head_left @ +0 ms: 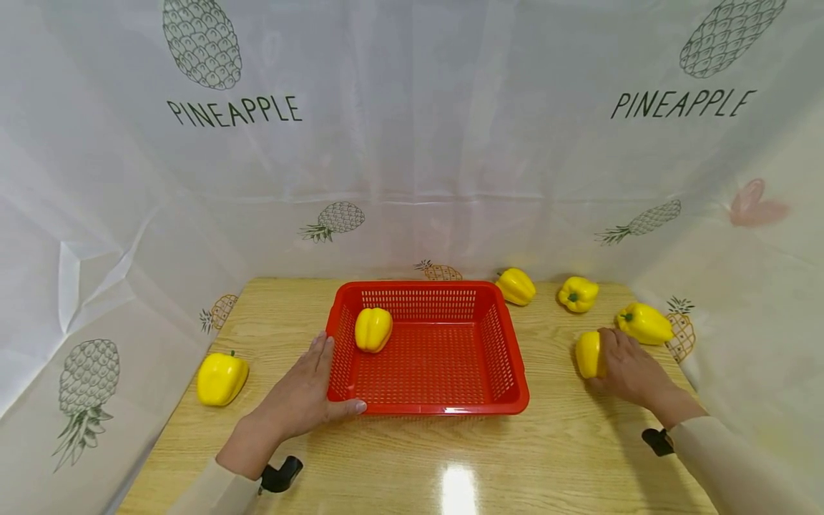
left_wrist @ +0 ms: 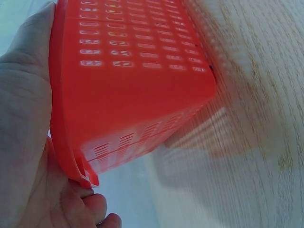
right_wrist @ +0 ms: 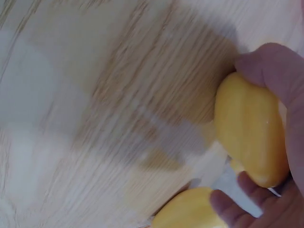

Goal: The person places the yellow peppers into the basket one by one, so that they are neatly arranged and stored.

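My left hand [head_left: 302, 393] holds the front-left corner of a red plastic basket [head_left: 425, 409], thumb along the front rim and fingers against the left rim. In the left wrist view the basket's slotted outer wall [left_wrist: 137, 85] fills the middle, beside the thumb. One yellow bell pepper [head_left: 373, 330] lies inside the basket, towards its left. To the basket's right, my right hand [head_left: 627, 368] grips another yellow bell pepper [head_left: 589, 355] from its right side. The right wrist view shows this held pepper [right_wrist: 249, 128] between thumb and fingers, low over the table.
Several more yellow peppers lie around: one behind the basket's right corner [head_left: 517, 287], one at the back right [head_left: 578, 294], one just beyond my right hand [head_left: 645, 324], and one at the left edge [head_left: 222, 378]. White pineapple-print sheeting [head_left: 412, 143] walls in the wooden table [head_left: 386, 465].
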A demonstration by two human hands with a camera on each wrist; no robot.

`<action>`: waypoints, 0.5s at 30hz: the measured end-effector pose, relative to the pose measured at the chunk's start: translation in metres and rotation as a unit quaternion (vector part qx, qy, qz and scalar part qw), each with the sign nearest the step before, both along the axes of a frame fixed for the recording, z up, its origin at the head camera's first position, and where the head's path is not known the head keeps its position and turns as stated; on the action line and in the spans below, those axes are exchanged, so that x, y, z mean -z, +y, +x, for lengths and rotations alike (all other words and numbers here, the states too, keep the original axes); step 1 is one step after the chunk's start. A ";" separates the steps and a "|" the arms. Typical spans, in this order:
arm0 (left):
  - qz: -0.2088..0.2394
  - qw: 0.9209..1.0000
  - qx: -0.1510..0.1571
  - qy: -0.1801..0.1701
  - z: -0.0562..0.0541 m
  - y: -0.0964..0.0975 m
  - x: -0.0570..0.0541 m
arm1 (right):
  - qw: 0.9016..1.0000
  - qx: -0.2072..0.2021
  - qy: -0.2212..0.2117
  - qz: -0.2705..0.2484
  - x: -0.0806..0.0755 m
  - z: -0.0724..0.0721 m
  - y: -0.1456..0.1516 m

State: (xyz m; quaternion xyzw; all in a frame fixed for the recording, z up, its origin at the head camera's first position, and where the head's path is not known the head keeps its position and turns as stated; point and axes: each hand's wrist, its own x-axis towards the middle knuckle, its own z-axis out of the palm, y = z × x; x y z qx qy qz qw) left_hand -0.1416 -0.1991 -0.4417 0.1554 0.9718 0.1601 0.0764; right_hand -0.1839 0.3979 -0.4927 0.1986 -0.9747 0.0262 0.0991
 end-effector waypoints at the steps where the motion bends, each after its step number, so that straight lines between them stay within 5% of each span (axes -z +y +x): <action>1: 0.000 1.000 0.000 -0.001 0.000 0.000 0.000 | 1.000 -0.008 0.018 0.005 0.001 -0.001 0.001; 8: 0.001 1.000 0.000 0.007 0.000 0.000 0.003 | 0.995 -0.036 0.097 0.013 0.005 -0.007 0.004; 15: -0.002 1.000 -0.002 0.010 0.000 0.000 0.003 | 0.992 -0.042 0.121 0.018 0.005 -0.014 0.003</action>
